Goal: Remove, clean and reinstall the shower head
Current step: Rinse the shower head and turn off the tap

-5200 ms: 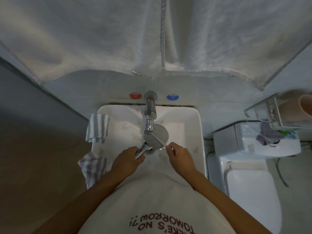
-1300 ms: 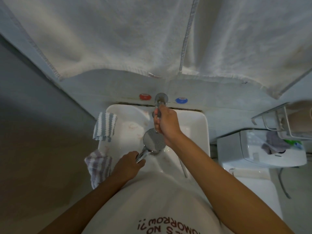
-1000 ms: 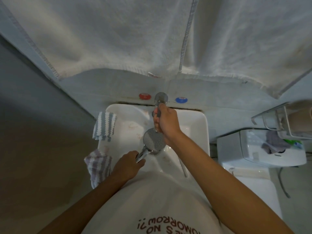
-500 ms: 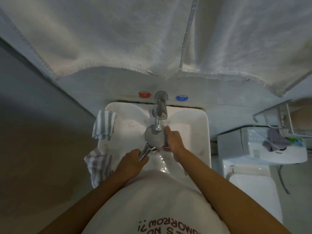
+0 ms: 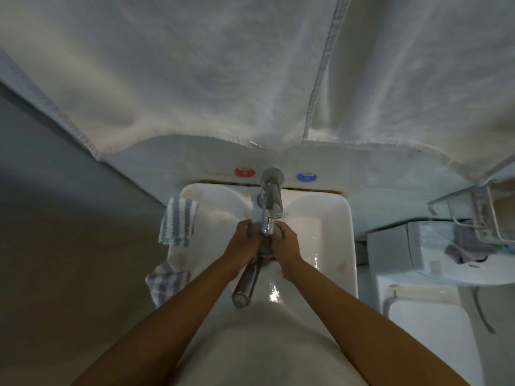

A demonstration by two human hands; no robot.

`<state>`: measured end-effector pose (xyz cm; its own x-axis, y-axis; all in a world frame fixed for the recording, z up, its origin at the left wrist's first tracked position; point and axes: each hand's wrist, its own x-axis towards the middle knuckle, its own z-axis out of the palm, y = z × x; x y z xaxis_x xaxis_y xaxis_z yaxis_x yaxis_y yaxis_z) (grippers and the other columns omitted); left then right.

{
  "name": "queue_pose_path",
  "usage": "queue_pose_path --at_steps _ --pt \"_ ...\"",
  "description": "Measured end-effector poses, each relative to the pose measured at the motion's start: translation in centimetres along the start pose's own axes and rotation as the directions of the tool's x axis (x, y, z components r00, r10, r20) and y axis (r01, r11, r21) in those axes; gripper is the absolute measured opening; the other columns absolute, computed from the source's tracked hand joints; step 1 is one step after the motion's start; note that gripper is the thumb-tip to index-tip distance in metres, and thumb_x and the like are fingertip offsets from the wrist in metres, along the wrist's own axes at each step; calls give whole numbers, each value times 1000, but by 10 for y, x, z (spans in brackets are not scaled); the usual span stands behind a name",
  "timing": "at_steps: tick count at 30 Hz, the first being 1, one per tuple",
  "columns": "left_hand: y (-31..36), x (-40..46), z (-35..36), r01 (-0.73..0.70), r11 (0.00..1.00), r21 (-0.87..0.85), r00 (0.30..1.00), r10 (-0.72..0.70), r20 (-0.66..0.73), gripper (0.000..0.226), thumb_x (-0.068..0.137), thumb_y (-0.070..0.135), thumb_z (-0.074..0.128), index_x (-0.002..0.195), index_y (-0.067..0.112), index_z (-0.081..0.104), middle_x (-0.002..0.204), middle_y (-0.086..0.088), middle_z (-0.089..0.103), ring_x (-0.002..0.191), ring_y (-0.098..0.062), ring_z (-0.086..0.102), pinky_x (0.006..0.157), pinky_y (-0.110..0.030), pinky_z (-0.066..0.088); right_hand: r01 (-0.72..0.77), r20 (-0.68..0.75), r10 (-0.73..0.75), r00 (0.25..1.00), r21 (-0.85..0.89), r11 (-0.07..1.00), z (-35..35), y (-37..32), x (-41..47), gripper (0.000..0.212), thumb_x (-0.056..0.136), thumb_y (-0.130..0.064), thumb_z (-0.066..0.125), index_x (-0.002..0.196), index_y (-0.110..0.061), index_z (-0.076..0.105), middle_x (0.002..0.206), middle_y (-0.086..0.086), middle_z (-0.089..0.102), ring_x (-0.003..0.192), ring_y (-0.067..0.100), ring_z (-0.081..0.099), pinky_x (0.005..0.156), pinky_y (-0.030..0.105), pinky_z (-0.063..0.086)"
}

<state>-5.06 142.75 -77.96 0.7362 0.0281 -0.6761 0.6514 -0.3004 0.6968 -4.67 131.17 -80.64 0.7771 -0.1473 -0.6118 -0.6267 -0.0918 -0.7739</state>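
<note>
The chrome shower head (image 5: pixel 246 282) is held over the white sink (image 5: pixel 331 215), its handle pointing back toward my body and its round head tucked under the chrome faucet (image 5: pixel 271 203). My left hand (image 5: pixel 245 239) wraps the left side of the round head. My right hand (image 5: pixel 285 242) wraps the right side. The head's face is mostly hidden by my fingers and the spout. Wet glints show in the basin.
A blue-and-white striped cloth (image 5: pixel 179 220) hangs on the sink's left rim, a checked cloth (image 5: pixel 167 280) below it. Red (image 5: pixel 244 171) and blue (image 5: pixel 306 177) tap markers sit on the wall. White towels (image 5: pixel 223 73) hang overhead. A toilet (image 5: pixel 434 277) and a wire rack (image 5: pixel 479 215) stand to the right.
My right hand left the faucet lever and came down onto the shower head. My left hand slid from the handle up to the head, and the handle now points toward me.
</note>
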Motion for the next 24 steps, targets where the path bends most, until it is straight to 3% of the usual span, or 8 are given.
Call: queue_pose_path --at_steps 3,6,11,13,16,20,22,24 --pt "2 16 11 -46 979 197 989 72 -128 59 75 58 46 114 14 57 110 -2 67 92 -14 63 84 -30 51 -12 -48 11 999 -23 1000 3 -5 2 25 97 -19 44 106 -13 67 98 3 67 89 18 63 74 32 56" --pt "4 21 18 -4 963 270 982 55 -181 36 91 39 50 111 8 54 98 3 55 87 -17 54 79 -29 40 -41 -86 34 996 -89 995 2 -3 3 28 97 -20 41 103 -13 68 98 8 67 89 26 65 74 39 59" --pt "-3 30 23 152 958 243 945 -69 -318 38 100 33 34 105 4 58 111 -17 64 102 -33 61 86 -35 43 -14 -81 -10 997 -298 955 7 0 1 33 90 -35 39 94 -11 62 90 12 66 83 32 67 74 49 58" --pt "-5 30 29 135 947 290 961 -55 -271 36 98 35 38 109 6 56 113 -15 64 102 -33 61 87 -37 44 -2 -97 -43 994 -425 905 10 -2 2 27 94 -35 44 100 -13 58 94 8 65 83 27 64 74 41 54" --pt "-5 21 35 10 919 393 993 38 -113 38 95 36 46 121 8 46 119 -14 51 100 -35 61 86 -39 46 -42 -102 -7 995 -474 879 8 -5 6 24 96 -33 44 101 -14 57 93 5 64 82 25 64 68 34 51" --pt "-11 21 33 -59 872 486 995 92 -44 38 94 33 48 123 8 44 117 -14 47 97 -36 62 83 -40 49 -150 -129 96 987 -522 840 4 -10 12 29 96 -34 45 94 -10 63 85 7 66 63 19 59 51 26 44" --pt "-12 26 29 2 894 448 992 54 -114 33 96 37 43 114 9 49 111 -11 55 94 -30 61 78 -35 45 -138 -100 99 990 -556 820 8 -9 13 35 97 -36 43 95 -8 64 86 11 69 67 27 68 62 36 57" --pt "-15 36 24 77 914 398 982 0 -191 33 97 35 39 106 8 55 108 -12 63 90 -27 60 78 -34 46 -74 -14 82 997 -600 796 10 -10 12 34 97 -33 46 104 -6 63 99 18 68 87 37 70 81 47 58"
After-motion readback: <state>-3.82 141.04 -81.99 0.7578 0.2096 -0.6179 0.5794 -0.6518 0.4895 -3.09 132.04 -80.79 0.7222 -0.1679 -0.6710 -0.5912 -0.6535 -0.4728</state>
